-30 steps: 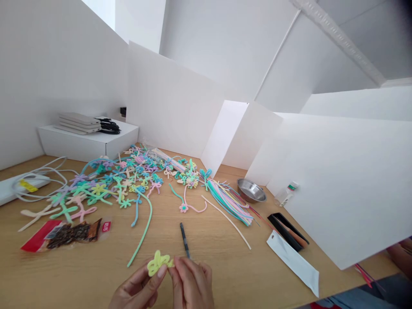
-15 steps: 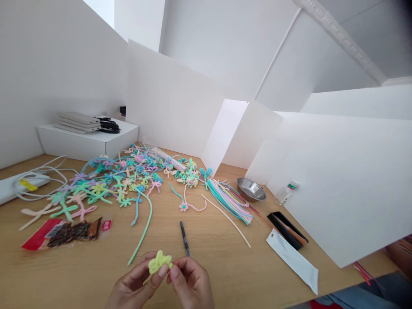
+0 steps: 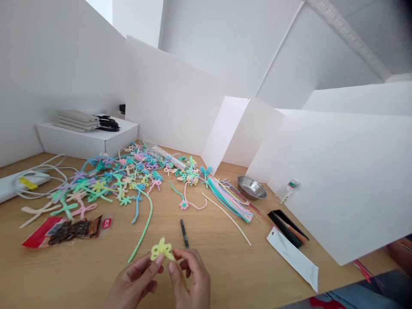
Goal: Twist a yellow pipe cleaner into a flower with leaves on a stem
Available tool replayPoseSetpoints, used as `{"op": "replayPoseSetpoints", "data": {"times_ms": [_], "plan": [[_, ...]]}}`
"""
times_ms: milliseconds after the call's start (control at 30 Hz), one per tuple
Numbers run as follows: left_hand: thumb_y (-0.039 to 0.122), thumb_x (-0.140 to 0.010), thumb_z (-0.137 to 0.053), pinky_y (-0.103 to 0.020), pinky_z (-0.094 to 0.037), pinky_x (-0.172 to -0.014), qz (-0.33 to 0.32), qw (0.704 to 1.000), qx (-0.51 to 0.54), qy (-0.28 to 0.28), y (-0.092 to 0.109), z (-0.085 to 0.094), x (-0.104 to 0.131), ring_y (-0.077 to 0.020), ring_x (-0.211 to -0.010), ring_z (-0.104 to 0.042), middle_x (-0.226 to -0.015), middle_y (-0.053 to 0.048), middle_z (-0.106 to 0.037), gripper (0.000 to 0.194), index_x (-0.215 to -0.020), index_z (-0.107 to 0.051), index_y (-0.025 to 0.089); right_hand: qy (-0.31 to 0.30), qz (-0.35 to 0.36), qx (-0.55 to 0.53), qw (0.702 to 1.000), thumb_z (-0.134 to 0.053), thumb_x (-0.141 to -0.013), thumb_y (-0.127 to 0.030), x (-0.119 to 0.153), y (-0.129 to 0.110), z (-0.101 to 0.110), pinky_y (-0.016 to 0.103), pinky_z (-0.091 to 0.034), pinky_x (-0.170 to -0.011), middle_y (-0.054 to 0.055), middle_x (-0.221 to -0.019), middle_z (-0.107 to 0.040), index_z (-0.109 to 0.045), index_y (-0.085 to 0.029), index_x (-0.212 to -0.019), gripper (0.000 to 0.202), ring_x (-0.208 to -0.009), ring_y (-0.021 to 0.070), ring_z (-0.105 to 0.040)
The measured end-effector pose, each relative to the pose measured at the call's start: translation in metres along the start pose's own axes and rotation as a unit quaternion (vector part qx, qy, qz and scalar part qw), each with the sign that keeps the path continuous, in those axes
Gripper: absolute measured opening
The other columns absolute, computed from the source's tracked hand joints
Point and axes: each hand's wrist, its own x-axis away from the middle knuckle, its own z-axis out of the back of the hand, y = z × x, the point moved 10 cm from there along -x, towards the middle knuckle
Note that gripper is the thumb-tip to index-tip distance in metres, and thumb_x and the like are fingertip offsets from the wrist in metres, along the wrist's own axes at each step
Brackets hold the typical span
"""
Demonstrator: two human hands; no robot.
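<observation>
A small yellow flower bent from fuzzy pipe cleaner (image 3: 162, 248) is held up near the table's front edge, its looped petals facing me. My left hand (image 3: 137, 274) pinches it from the left, thumb across its lower petals. At its right edge, my right hand (image 3: 191, 272) has thumb and curled forefinger around the flower's end; the exact contact is partly hidden. Just beyond my right hand lies a black pen (image 3: 184, 234). A long green pipe cleaner (image 3: 144, 231) curves over the table to the left of the hands.
A heap of pastel pipe-cleaner shapes (image 3: 125, 176) covers the back left. A bundle of straight pipe cleaners (image 3: 230, 199), a metal bowl (image 3: 252, 188), a black case (image 3: 288, 227) and a white packet (image 3: 292, 259) lie to the right. A snack bag (image 3: 67, 231) is at left.
The flower has been lifted slightly and turned, so its open petal loops now show. My right thumb and forefinger have spread a little at its right edge.
</observation>
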Motion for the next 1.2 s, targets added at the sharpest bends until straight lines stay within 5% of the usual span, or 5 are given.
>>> {"op": "replayPoseSetpoints", "data": {"times_ms": [200,533,800,933,1200], "plan": [[0.052,-0.052,-0.085,-0.022,-0.044,-0.058,-0.039,0.998,-0.041,-0.042,0.010,-0.015,-0.003,-0.0209,-0.076,-0.057,-0.079,-0.002,-0.078,0.040,-0.085,-0.081,0.030,0.057,0.145,0.117,0.981,-0.056,-0.092,-0.024,0.010,-0.015,0.004,0.025,-0.049,-0.071,0.001,-0.085,-0.072,-0.068,-0.028,-0.099,0.014,-0.077,0.0173,-0.066],[0.047,-0.068,-0.077,-0.028,-0.049,-0.069,-0.062,0.996,-0.048,-0.034,0.016,-0.016,0.006,-0.0267,-0.090,-0.063,-0.089,-0.005,-0.079,0.030,-0.091,-0.080,0.029,0.074,0.227,0.217,0.946,-0.060,-0.087,-0.014,0.022,-0.033,0.001,0.036,-0.042,-0.072,0.006,-0.086,-0.075,-0.068,-0.028,-0.109,0.027,-0.073,0.0230,-0.068],[0.038,-0.060,-0.085,-0.028,-0.049,-0.077,-0.124,0.987,-0.064,-0.076,0.031,-0.023,0.006,-0.0252,-0.081,-0.062,-0.078,-0.001,-0.076,0.024,-0.081,-0.082,0.028,0.029,0.007,0.001,1.000,-0.060,-0.085,-0.033,0.007,0.001,0.001,0.028,-0.042,-0.057,0.004,-0.065,-0.067,-0.069,-0.023,-0.070,0.020,-0.060,0.0185,-0.059],[0.038,-0.056,-0.086,-0.026,-0.048,-0.074,-0.135,0.985,-0.057,-0.089,0.034,-0.026,0.006,-0.0232,-0.077,-0.060,-0.069,0.000,-0.071,0.022,-0.075,-0.082,0.027,-0.029,-0.181,-0.178,0.967,-0.073,-0.071,-0.047,0.010,0.042,-0.015,0.024,-0.041,-0.050,0.001,-0.051,-0.061,-0.067,-0.017,-0.059,0.033,-0.049,0.0140,-0.052],[0.054,-0.064,-0.077,-0.029,-0.050,-0.068,-0.035,0.998,-0.032,-0.051,0.003,-0.014,-0.008,-0.0231,-0.078,-0.065,-0.081,-0.005,-0.078,0.038,-0.090,-0.081,0.026,0.005,-0.153,-0.117,0.981,-0.066,-0.077,-0.057,0.012,0.031,-0.014,0.024,-0.045,-0.050,0.006,-0.068,-0.069,-0.070,-0.018,-0.073,0.039,-0.059,0.0176,-0.060]]}}
